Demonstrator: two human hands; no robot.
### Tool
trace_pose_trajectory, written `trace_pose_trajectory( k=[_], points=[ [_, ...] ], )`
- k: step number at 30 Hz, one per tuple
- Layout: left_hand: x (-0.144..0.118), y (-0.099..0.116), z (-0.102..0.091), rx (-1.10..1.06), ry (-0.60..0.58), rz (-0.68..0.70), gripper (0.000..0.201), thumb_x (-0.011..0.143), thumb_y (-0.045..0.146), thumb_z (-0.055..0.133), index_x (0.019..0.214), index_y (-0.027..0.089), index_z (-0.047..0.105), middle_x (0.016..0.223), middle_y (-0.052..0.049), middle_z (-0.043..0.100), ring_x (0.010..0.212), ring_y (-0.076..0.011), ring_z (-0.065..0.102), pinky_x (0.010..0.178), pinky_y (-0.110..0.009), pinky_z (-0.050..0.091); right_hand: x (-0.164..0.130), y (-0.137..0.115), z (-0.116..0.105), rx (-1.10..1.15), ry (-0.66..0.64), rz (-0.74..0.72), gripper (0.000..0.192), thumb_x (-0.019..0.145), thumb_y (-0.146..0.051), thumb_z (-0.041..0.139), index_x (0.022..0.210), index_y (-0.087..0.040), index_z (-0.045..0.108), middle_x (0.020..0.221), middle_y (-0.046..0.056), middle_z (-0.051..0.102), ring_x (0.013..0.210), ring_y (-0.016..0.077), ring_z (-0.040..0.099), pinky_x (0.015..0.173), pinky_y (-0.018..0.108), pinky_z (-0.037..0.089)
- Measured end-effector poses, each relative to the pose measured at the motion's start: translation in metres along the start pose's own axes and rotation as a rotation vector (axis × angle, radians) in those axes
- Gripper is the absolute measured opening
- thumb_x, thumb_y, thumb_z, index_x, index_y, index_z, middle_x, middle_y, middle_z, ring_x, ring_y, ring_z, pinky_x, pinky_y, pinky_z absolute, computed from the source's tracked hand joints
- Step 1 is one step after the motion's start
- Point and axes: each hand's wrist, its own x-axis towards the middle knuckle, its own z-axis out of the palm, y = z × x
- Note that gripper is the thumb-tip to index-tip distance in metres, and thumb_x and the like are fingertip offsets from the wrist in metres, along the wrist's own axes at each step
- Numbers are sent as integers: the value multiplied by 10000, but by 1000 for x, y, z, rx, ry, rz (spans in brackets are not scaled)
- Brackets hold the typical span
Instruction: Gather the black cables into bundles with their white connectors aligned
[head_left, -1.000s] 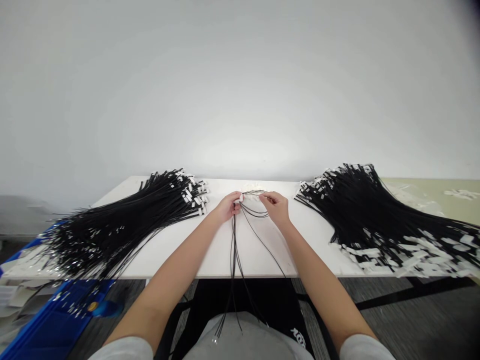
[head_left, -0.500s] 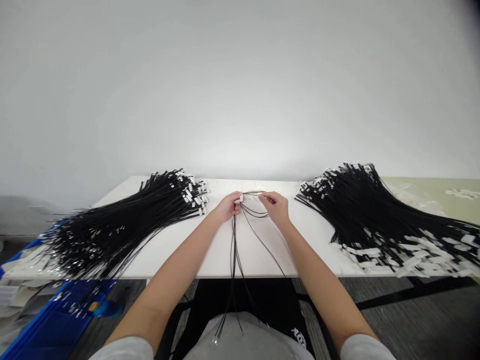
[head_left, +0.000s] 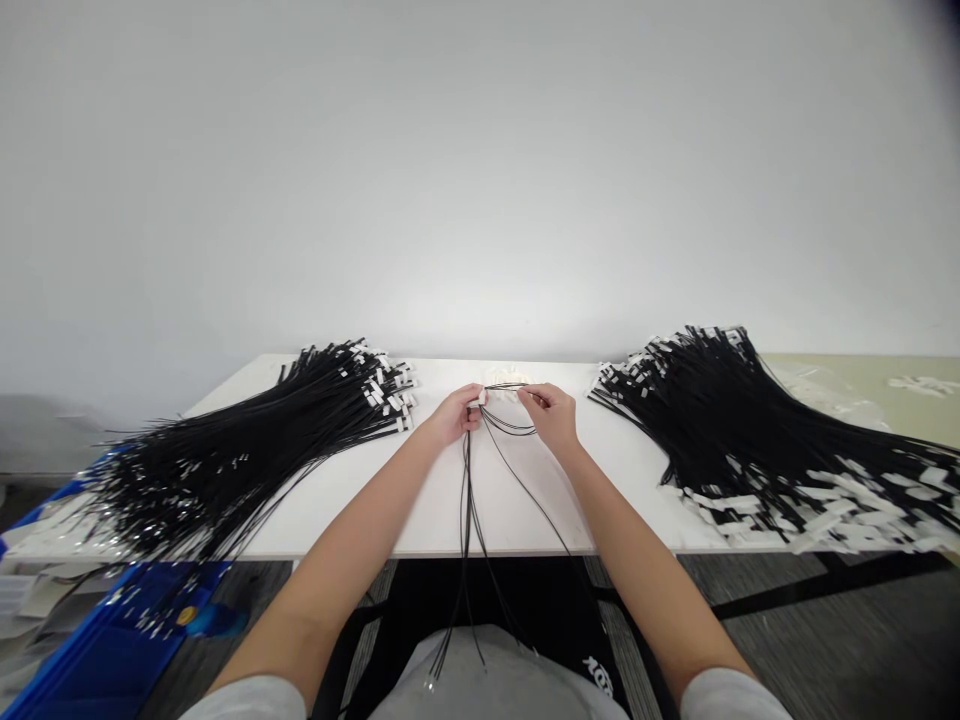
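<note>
My left hand (head_left: 454, 414) pinches a small bunch of thin black cables (head_left: 471, 510) near their white-tagged ends, at the middle of the white table (head_left: 420, 500). The cables hang over the front edge down to my lap. My right hand (head_left: 553, 412) is close beside it and grips a looped part of the same cables (head_left: 511, 424) between its fingertips. A small heap of white tags lies just behind the hands.
A large fan of black cables with white tags (head_left: 247, 440) lies on the table's left. A similar pile (head_left: 750, 430) covers the right side. A blue crate (head_left: 112, 640) stands on the floor at lower left. A greenish table (head_left: 885, 390) adjoins at the right.
</note>
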Motion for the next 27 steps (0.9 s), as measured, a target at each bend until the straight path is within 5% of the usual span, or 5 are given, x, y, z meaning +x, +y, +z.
trace_pose_trajectory(
  k=[17,27],
  points=[
    [4,-4,-4,18,-5,1,179,686,298,590,710,151,489,723,11,467,401,-16,301,315,-150,179,0,1,-1,-33,-17,-15,201,785,-358,528,729,-209,650,623,-9,531,543,95,418,537,234,372],
    [5,-7,-3,37,9,30,237,713,353,591,717,141,483,727,9,453,402,-10,281,317,-147,170,-1,6,1,-110,-6,-152,213,819,-351,502,768,-209,652,618,-8,513,540,93,424,538,227,378]
  ],
)
